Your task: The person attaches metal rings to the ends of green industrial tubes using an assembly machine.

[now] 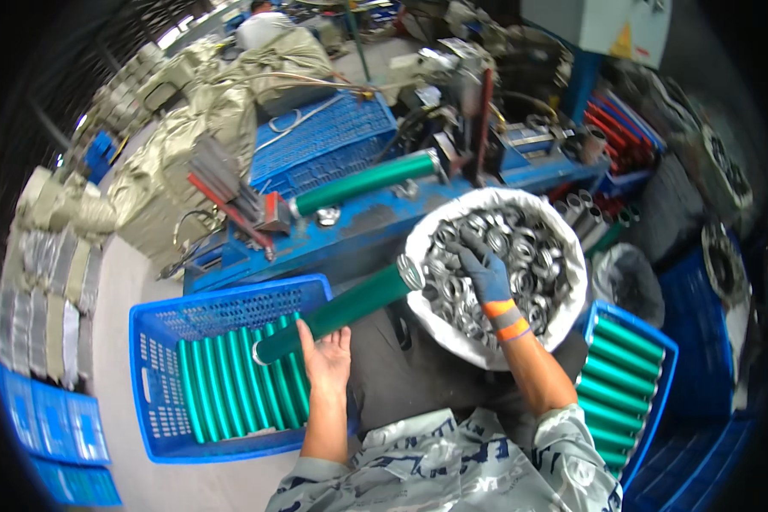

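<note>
My bare left hand [327,354] supports a green tube [341,311] from below, its thumb and fingers against the lower end. The tube slants up to the right, and a silvery ring-shaped cap [410,271] sits at its upper end, beside the bag's rim. My right hand [484,269], in a dark blue glove with orange bands, reaches over a white bag [421,320] full of loose metal rings [533,264]. Its fingers are bent together among the rings; what they pinch, if anything, cannot be made out. A second green tube [367,183] lies between two fixtures on the blue bench.
A blue crate [141,384] with a row of green tubes stands at my left; another blue crate [670,367] of tubes is at my right. The blue bench [316,247] runs across ahead, with an upturned blue crate [316,132] behind it. Sacks pile up farther left.
</note>
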Tool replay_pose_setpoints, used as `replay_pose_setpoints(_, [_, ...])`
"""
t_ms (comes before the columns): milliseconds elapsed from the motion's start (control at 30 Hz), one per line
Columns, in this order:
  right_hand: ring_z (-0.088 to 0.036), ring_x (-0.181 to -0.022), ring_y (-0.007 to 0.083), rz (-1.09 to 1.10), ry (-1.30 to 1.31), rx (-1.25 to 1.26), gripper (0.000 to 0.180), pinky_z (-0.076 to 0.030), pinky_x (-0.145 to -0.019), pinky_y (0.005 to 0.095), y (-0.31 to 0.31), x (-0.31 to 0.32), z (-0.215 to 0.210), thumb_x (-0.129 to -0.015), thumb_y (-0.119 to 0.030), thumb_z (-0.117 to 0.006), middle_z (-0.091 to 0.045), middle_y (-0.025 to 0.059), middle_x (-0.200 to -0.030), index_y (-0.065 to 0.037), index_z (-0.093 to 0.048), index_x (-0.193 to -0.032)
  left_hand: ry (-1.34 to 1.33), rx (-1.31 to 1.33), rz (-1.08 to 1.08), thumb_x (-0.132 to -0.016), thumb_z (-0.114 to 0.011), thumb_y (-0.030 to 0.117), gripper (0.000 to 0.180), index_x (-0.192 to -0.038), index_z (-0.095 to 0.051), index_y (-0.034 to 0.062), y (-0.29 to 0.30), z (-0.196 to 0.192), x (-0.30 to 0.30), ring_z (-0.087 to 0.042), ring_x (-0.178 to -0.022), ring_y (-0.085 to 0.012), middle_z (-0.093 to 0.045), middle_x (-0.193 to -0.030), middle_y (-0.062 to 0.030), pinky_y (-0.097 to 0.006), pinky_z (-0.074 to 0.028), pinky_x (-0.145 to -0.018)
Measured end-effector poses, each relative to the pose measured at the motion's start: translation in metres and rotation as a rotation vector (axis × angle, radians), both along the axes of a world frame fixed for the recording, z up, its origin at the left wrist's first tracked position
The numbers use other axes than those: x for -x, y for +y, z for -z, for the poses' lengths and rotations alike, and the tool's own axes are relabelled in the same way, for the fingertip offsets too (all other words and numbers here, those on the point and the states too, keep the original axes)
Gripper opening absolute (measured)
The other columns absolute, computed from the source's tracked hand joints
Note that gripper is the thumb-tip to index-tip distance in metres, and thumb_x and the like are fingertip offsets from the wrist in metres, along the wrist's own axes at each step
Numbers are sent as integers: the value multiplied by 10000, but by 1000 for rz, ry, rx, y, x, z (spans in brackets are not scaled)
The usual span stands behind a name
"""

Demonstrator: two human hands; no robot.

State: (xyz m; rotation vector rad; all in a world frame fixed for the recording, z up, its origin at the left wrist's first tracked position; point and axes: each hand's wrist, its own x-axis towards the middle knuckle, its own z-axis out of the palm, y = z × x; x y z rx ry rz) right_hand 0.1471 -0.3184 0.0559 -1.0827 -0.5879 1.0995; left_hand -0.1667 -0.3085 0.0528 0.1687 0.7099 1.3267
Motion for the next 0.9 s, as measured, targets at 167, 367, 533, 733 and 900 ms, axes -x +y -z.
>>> replay_pose_setpoints(167, [-611, -1093, 154, -263, -521, -245, 606, -502, -906, 288, 150, 0, -23, -932, -264, -679, -632, 106, -1268, -13, -460, -1439, -6, -115, -54, -939, -652, 433, 478, -1199, -580, 39, 8, 3, 30, -540, -1170, -210, -596, -1224, -90, -364, -450, -985])
replay_pose_setpoints(367, [-526, -1272, 328, 22, -1888, -26, 611, -384, -1051, 507, 266, 15, -13, -813, -245, -672, -589, 112, -1336, -195, -487, -1393, 30, -174, -88, -979, -617, 338, 392, -1226, -562, 38, 12, 3, 57, -530, -1196, -218, -577, -1258, -100, -364, -459, -982])
replay_pose_setpoints(533, [-554, -1180, 316, -34, -1974, 11, 537, -372, -981, 611, 275, 15, -22, -780, -225, -696, -617, 78, -1200, -201, -546, -1296, 110, -123, -109, -979, -616, 342, 420, -1247, -552, 25, 15, 17, 59, -550, -1185, -224, -584, -1255, -103, -356, -479, -974])
replay_pose_setpoints(733, [-674, -906, 317, 120, -1385, -494, 517, -534, -824, 435, 150, -26, -101, -785, -159, -682, -661, 154, -1019, -36, -555, -1270, 177, -53, 48, -964, -649, 312, 521, -1332, -468, -8, 44, 42, 6, -469, -1306, -288, -518, -1347, -142, -453, -392, -1104])
replay_pose_setpoints(900, [-594, -990, 137, 160, -593, -520, 570, -487, -874, 284, 18, -68, -124, -822, -33, -583, -627, 78, -1136, 34, -462, -1376, 212, -148, 166, -948, -678, 224, 653, -1462, -330, 20, 118, 33, -95, -414, -1359, -354, -427, -1455, -150, -549, -373, -1118])
